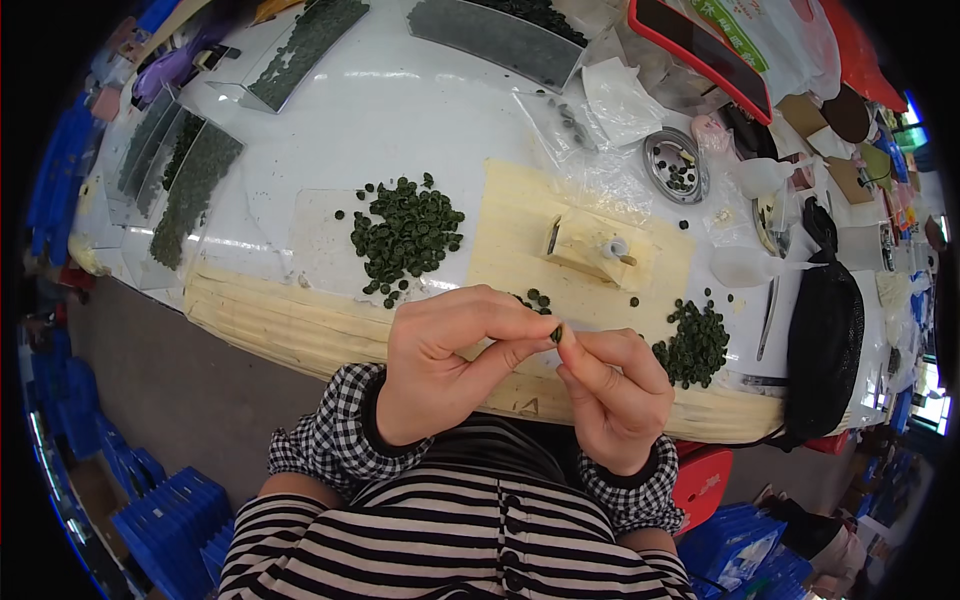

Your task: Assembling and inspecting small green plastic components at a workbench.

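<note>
My left hand (445, 362) and my right hand (618, 395) meet fingertip to fingertip above the table's near edge. Pinched between them is a small dark green disc (557, 335), mostly covered by the fingers. Beyond the left hand lies a large pile of similar green discs (408, 235). A second pile of discs (695, 343) is just right of my right hand. A few loose discs (538, 299) show behind the fingertips. Farther back, a small block-shaped fixture (592, 245) with a white round post stands on a yellowish sheet (500, 235).
Clear trays of discs (195, 185) stand at the far left, with another tray (495, 40) at the back. A round metal dish (675, 165), white squeeze bottle (745, 267), red-cased phone (700, 55) and black pouch (828, 335) crowd the right. Padding (270, 310) lines the front edge.
</note>
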{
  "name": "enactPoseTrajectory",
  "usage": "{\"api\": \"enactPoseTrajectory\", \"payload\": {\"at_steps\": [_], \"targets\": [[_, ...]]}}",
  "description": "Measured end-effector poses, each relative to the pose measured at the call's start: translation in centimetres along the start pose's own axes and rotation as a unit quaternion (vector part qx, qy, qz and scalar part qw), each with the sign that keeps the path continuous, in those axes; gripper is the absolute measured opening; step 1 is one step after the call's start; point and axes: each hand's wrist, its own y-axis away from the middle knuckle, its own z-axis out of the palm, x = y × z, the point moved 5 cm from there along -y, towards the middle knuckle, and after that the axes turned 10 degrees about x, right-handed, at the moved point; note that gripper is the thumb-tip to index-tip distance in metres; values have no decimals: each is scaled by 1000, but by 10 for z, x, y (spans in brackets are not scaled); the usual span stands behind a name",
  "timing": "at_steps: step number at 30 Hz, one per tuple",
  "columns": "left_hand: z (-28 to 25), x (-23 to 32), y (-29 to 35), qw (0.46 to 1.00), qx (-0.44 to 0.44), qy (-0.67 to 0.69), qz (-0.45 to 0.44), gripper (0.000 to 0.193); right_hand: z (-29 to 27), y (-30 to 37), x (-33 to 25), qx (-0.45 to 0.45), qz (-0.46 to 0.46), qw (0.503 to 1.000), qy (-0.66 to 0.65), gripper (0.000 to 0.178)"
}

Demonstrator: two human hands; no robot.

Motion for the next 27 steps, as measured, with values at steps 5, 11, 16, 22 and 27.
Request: {"api": "enactPoseTrajectory", "payload": {"at_steps": [5, 11, 16, 22, 27], "targets": [[0, 0, -1, 1000, -4, 8, -18, 19, -1, -1, -1, 2, -2, 1000, 2, 35], [0, -1, -1, 1000, -4, 8, -2, 18, 0, 0, 0, 8, 6, 1000, -4, 35], [1, -6, 0, 997, 2, 60, -43, 17, -1, -1, 0, 17, 8, 1000, 3, 36], [5, -20, 8, 919, -29, 295, -259, 16, -20, -14, -4, 97, 22, 989, 109, 30], [9, -34, 12, 823, -37, 452, -340, 18, -23, -37, 4, 109, 22, 967, 228, 23]]}}
